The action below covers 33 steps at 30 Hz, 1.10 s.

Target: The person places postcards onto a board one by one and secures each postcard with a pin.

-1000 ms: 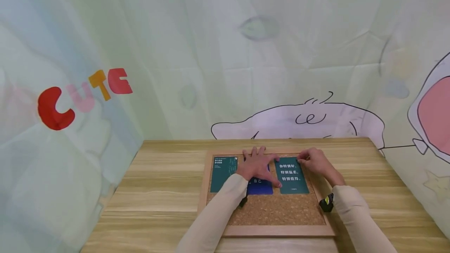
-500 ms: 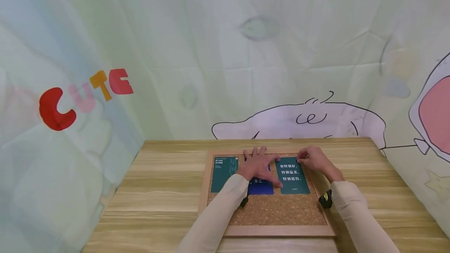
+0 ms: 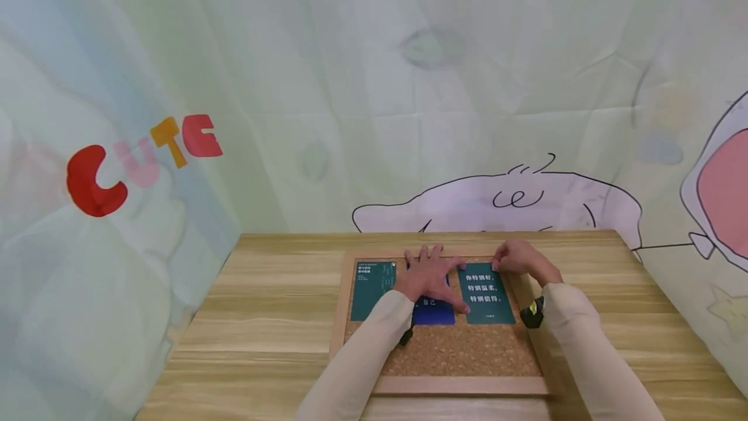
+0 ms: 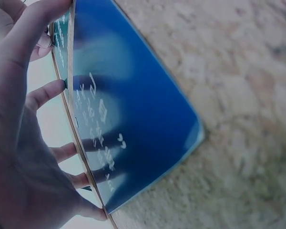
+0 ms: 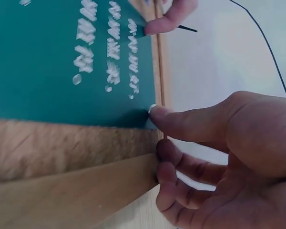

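A framed corkboard [image 3: 461,353] lies on the table with cards along its upper part. My left hand [image 3: 429,276] spreads its fingers over the blue card [image 3: 435,315]; its thumb and index finger touch the left edge of the right-hand green card [image 3: 489,310]. At that card's upper right corner is my right hand [image 3: 523,260]. In the right wrist view its thumb presses a small shiny thumbtack [image 5: 151,109], mostly covered, while the other fingers curl at the board's wooden frame [image 5: 100,188]. Another green card [image 3: 365,297] has a tiny white tack [image 3: 393,264] at its upper right corner.
The wood-grain table [image 3: 263,317] extends to both sides of the board. Behind it hangs a printed cloth backdrop [image 3: 327,115] with cartoon drawings and coloured letters. A dark wrist device [image 3: 533,312] sits at my right wrist.
My right wrist and forearm have swung slightly up and to the left, with the thumb still at the card's corner. The left hand and the cards stay in place.
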Available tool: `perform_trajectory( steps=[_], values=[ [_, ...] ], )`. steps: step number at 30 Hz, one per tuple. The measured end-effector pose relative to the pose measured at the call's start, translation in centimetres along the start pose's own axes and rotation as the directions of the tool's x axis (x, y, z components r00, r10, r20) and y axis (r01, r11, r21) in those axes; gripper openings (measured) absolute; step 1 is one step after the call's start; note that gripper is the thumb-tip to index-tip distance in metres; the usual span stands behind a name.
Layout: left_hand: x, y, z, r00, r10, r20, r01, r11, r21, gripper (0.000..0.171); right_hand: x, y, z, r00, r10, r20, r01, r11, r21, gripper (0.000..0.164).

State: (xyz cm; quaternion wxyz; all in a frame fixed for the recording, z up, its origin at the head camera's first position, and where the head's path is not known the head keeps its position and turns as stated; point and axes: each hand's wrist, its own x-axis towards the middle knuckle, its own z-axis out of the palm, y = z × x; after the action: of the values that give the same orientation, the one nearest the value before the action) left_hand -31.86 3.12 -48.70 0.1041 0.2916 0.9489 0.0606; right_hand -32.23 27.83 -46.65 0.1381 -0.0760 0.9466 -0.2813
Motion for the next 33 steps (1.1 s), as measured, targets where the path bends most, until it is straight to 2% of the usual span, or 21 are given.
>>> perform_trajectory(
  steps=[4,9,11,15,18,24,33],
  values=[
    [0.0,0.0,0.0,1.0,0.001,0.01,-0.001,1.0,-0.01,0.093,0.3,-0.1,-0.4,0.991,0.122,0.051,-0.125,0.99,0.063,0.01],
    [0.1,0.0,-0.1,1.0,0.005,0.01,-0.004,1.0,-0.03,0.091,0.7,-0.2,-1.1,0.977,0.188,0.101,-0.2,0.971,0.134,0.011],
    [0.6,-0.2,0.3,1.0,0.002,0.004,-0.002,0.999,-0.037,0.091,1.0,-0.3,-1.3,0.97,0.21,0.121,-0.227,0.963,0.149,0.011],
    [0.6,-0.3,0.3,1.0,-0.001,0.004,0.001,0.999,-0.037,0.091,1.5,-0.2,-1.5,0.955,0.255,0.149,-0.277,0.949,0.148,0.011],
    [0.1,-0.1,-0.1,1.0,-0.001,0.004,0.001,1.0,-0.027,0.091,1.8,-0.3,-1.4,0.946,0.281,0.164,-0.306,0.94,0.154,0.013],
    [0.2,-0.1,0.2,1.0,-0.006,0.011,0.006,1.0,-0.029,0.091,1.9,-0.6,-1.2,0.928,0.323,0.188,-0.356,0.916,0.185,0.012],
    [0.1,-0.2,0.3,1.0,0.0,-0.001,0.0,1.0,-0.02,0.091,1.9,-1.0,-1.1,0.926,0.327,0.188,-0.36,0.915,0.18,0.01]
  ],
)
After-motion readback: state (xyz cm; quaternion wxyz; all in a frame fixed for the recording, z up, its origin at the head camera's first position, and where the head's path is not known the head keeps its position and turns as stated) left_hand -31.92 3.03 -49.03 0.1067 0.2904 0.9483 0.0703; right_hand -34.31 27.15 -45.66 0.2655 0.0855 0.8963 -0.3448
